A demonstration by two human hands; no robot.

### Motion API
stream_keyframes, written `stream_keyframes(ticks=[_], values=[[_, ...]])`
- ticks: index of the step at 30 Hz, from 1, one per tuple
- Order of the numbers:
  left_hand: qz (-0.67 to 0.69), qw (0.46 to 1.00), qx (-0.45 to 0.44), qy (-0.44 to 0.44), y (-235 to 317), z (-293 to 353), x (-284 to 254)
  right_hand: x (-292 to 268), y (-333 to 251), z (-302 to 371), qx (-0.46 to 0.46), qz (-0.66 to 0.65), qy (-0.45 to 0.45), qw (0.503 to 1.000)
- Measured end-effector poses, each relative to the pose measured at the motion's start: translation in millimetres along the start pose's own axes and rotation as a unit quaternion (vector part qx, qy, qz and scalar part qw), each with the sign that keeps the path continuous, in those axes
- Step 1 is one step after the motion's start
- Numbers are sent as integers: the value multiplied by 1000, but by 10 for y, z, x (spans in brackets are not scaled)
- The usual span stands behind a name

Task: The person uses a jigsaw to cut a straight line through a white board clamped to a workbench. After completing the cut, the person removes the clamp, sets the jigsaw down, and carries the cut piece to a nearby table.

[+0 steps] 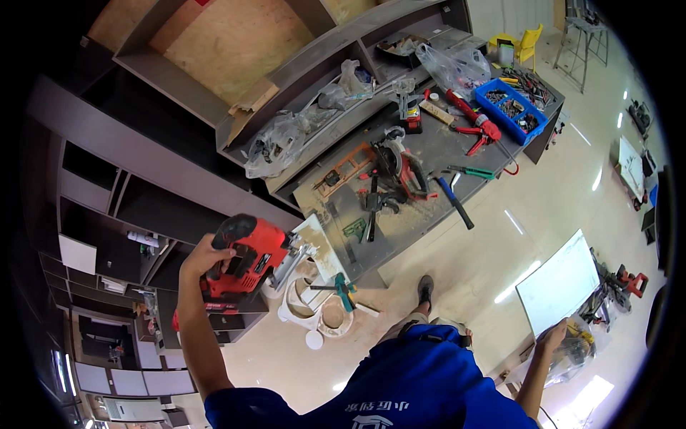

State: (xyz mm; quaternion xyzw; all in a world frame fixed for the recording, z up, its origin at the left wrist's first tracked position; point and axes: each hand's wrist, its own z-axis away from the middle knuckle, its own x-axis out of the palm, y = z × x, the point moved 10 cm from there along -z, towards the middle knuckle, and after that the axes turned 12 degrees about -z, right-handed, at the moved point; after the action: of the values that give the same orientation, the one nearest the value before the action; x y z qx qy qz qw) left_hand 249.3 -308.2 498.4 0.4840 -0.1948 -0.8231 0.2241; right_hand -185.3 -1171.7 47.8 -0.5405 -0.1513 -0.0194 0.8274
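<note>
My left hand [207,257] is wrapped round the black handle of a red cordless jigsaw [261,257], raised at the left. The jigsaw's metal base points right, beside a dusty white board [321,247] at the workbench's near left corner; I cannot tell whether they touch. On the right, my right hand [552,336] grips the lower edge of a thin white panel [559,282], which hangs tilted above the floor. Part of that hand's fingers is hidden by the panel.
The grey workbench [421,222] carries a circular saw [404,168], a hammer [455,204], a red caulking gun [475,118] and a blue parts tray [511,111]. Below its left end stand dusty white buckets [300,300]. More tools [607,293] lie on the floor at the right.
</note>
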Motion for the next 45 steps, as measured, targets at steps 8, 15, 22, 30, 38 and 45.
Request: stream_keyframes(ticks=[8, 15, 22, 30, 38, 45], values=[[141, 974, -53, -166, -48, -2074, 353, 428, 83, 423, -8, -17, 68, 998], [10, 989, -47, -139, -192, -3290, 454, 242, 181, 718, -10, -19, 130, 991], [46, 987, -28, -152, -91, -3695, 576, 214, 162, 818, -2, -17, 180, 984], [81, 991, 4, -106, -39, -3887, 840, 286, 22, 741, -16, 0, 165, 986], [81, 992, 15, 91, -64, -3823, 982, 91, 67, 365, -28, -10, 120, 992], [234, 956, -1, 178, 259, -3473, 1141, -28, -295, 88, -52, -5, 119, 992]])
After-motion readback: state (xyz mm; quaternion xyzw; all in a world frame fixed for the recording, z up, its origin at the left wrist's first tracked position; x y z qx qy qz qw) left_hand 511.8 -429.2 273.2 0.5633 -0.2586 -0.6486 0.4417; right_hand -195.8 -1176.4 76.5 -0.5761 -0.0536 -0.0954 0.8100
